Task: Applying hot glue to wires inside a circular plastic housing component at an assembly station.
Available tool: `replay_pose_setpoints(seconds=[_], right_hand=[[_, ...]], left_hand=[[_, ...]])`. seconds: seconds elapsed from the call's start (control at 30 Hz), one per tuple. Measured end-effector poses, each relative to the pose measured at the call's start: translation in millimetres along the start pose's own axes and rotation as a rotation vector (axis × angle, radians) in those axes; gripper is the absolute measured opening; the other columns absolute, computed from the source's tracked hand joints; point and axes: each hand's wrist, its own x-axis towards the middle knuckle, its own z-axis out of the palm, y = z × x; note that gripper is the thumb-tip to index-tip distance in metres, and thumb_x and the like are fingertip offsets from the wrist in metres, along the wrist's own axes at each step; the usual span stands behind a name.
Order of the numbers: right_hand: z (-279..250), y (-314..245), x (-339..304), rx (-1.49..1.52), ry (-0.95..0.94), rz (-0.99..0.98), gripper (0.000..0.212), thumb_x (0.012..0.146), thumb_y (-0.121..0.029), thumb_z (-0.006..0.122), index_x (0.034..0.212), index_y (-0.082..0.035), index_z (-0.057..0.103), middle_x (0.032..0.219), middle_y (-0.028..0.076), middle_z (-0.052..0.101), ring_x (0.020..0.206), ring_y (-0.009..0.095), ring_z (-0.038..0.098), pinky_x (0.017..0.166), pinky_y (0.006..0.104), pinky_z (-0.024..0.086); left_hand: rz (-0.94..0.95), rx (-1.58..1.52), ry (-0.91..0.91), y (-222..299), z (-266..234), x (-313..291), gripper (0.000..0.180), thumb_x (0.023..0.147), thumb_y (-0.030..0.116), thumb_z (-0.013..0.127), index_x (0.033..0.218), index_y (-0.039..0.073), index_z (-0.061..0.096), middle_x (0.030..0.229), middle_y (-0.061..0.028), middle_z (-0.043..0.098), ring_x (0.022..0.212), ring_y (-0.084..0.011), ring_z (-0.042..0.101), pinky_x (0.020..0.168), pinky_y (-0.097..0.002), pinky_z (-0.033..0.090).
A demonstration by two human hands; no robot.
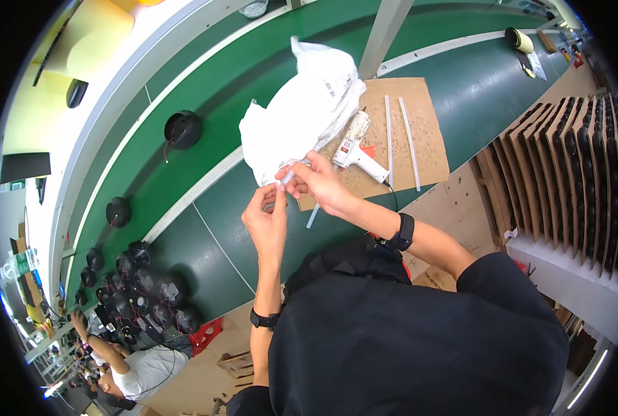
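In front of me, my left hand and my right hand meet at the near edge of a white plastic bag. Both are closed, fingertips pinching a small translucent white piece. Whether that piece belongs to the bag, I cannot make out. Just beyond my right hand, a white glue gun with an orange trigger lies on a cardboard sheet. Two long translucent glue sticks rest to its right. A similar stick pokes out below my right hand.
Black round housings crowd the left end of the green bench, and a single one sits on the green belt. A metal post rises behind the cardboard. Stacked cardboard dividers stand at right. A person in white works at lower left.
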Motion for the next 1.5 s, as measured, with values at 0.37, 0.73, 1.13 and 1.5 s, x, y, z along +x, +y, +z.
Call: replay_pose_setpoints(seconds=[0.37,0.73,1.13,1.5], right_hand=[[0.3,-5.1,-2.4,0.254,0.133,0.024,0.015,0.101,-0.018,0.057,0.103,-0.003,0.057,0.098,0.013,0.07,0.066,0.01,0.06,0.057,0.0246,0.05],[-36.8,-31.7,-32.0,-0.193,-0.463,0.479,0.034,0.104,-0.017,0.049,0.131,0.003,0.054,0.06,-0.004,0.043,0.05,0.008,0.042,0.046,0.0238,0.036],[-180.0,-129.6,-153.2,-0.586,-0.126,0.181,0.031,0.096,-0.018,0.06,0.122,-0.002,0.064,0.077,-0.003,0.06,0.059,0.003,0.047,0.051,0.0207,0.036],[-364.4,-7.5,-87.9,-1.225,0.868,-0.142,0.05,0.079,-0.007,0.065,0.128,-0.001,0.059,0.108,0.019,0.067,0.093,0.028,0.066,0.085,0.0381,0.053]], left_hand=[[0.222,0.155,0.13,-6.7,-1.2,-1.9,0.013,0.09,0.004,0.069,0.096,-0.008,0.069,0.086,-0.0146,0.074,0.082,-0.022,0.075,0.075,-0.0324,0.06],[-0.14,-0.729,-0.249,-81.5,-17.2,29.4,0.076,0.095,0.013,0.066,0.156,0.004,0.022,0.152,-0.0154,0.039,0.136,-0.0256,0.045,0.107,-0.0401,0.043],[-0.221,-1.054,0.188,-61.0,-90.5,80.0,0.053,0.097,0.026,0.04,0.137,-0.008,0.048,0.133,-0.0198,0.059,0.121,-0.0363,0.061,0.102,-0.0499,0.052],[-0.11,-1.031,0.505,-23.6,-25.0,83.4,0.056,0.102,0.037,0.034,0.138,-0.004,0.048,0.138,-0.02,0.053,0.122,-0.0328,0.059,0.101,-0.0455,0.052]])
